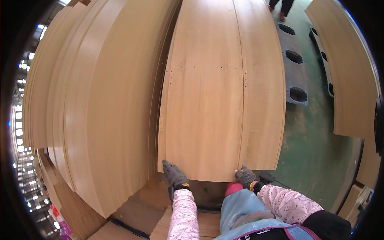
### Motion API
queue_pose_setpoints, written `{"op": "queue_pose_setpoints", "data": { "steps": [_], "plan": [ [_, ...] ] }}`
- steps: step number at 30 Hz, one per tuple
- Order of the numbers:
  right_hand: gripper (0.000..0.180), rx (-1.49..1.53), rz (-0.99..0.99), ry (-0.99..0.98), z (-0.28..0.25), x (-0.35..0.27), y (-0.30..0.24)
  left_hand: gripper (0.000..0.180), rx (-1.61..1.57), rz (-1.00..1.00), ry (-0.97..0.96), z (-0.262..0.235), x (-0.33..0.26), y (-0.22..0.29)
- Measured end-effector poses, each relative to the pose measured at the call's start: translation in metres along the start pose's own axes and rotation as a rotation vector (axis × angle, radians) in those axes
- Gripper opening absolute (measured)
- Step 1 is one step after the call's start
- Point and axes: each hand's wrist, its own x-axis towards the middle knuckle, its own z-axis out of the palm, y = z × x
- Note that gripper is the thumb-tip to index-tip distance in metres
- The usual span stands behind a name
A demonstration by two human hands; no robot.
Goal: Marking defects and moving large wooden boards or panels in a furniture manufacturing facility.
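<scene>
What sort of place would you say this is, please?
Probably a furniture or woodworking workshop: stacked wood-coloured boards fill the left side, a wood-grain panel dotted with small dark holes lies before the person, and a grey, pallet-like slab rests on the green floor.

Green floor (308, 160), faintly marked. Grey pallet (296, 76) with dark openings lies on it, right of centre. Bright light patches (19, 125) line the far left edge.

TEXT: white lettering (263, 231) | ON: black cloth (274, 234) at the lower edge | LEGIBILITY: partial, too small to read | OTHER: none readable
</scene>
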Motion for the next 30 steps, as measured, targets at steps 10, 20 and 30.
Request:
{"op": "queue_pose_setpoints", "data": {
  "steps": [10,20,30],
  "plan": [
    [0.06,0.037,0.309,0.102,-0.1,-0.032,0.071,0.056,0.9,0.392,-0.155,0.038,-0.138,0.013],
    [0.054,0.045,0.132,0.183,-0.16,-0.136,0.0,0.059,1.406,0.644,-0.259,0.016,-0.116,-0.04],
    [0.035,-0.111,-0.006,0.393,-0.182,-0.212,-0.084,0.043,0.746,0.306,-0.463,0.007,-0.146,0.086]
  ]
}}
